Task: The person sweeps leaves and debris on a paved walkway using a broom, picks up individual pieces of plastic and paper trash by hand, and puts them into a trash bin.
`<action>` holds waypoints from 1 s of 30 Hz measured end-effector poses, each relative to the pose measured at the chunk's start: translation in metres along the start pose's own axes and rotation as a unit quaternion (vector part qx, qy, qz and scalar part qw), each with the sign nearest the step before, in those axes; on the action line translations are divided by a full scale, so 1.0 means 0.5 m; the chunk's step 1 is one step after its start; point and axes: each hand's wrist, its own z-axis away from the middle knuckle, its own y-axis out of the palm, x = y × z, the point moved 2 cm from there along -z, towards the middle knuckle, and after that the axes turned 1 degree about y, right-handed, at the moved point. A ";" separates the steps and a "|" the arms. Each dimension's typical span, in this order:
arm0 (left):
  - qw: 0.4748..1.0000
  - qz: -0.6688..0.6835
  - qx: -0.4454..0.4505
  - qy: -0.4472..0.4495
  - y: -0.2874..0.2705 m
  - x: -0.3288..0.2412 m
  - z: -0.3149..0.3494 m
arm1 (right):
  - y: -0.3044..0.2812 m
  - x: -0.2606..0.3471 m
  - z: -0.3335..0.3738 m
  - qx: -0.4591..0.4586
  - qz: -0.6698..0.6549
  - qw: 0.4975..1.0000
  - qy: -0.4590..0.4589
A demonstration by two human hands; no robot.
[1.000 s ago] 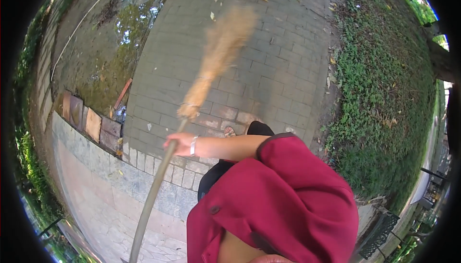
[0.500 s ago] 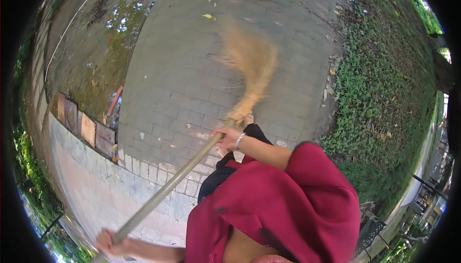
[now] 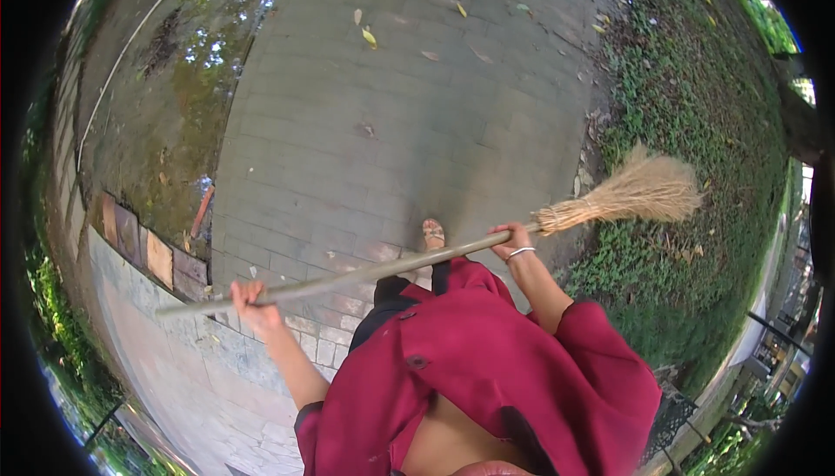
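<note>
I hold a long broom (image 3: pixel 374 272) across my body, nearly level. My left hand (image 3: pixel 249 299) grips the wooden handle near its left end. My right hand (image 3: pixel 515 239), with a silver bangle on the wrist, grips the handle just below the straw head (image 3: pixel 633 193). The straw head points right and hangs over the edge of the grass. I wear a dark red garment (image 3: pixel 487 372). One sandalled foot (image 3: pixel 433 233) shows on the paving below the handle.
Grey brick paving (image 3: pixel 391 111) runs ahead with scattered yellow leaves (image 3: pixel 369 36) at the far end. Grass (image 3: pixel 696 111) lies on the right. A low stone kerb (image 3: pixel 156 254) and a wet mossy patch (image 3: pixel 165 102) are on the left. A dark bench (image 3: pixel 674 415) sits lower right.
The broom swung from the far left across to the right, its head going from the paving to the grass edge. My left hand came up into view on the handle's end.
</note>
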 end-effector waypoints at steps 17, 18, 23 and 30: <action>0.785 -0.092 0.016 0.613 0.330 -0.504 0.094 | 0.964 -0.793 0.055 0.384 0.179 0.792 0.439; 0.790 -0.085 0.031 0.606 0.367 -0.493 0.051 | 0.990 -0.785 0.017 0.362 0.182 0.808 0.427; 0.837 -0.075 0.073 0.536 0.531 -0.417 -0.189 | 0.950 -0.522 -0.110 0.269 0.201 0.891 0.305; 0.874 -0.248 0.059 0.413 0.753 -0.102 -0.465 | 0.875 -0.125 -0.226 0.252 0.110 0.953 0.125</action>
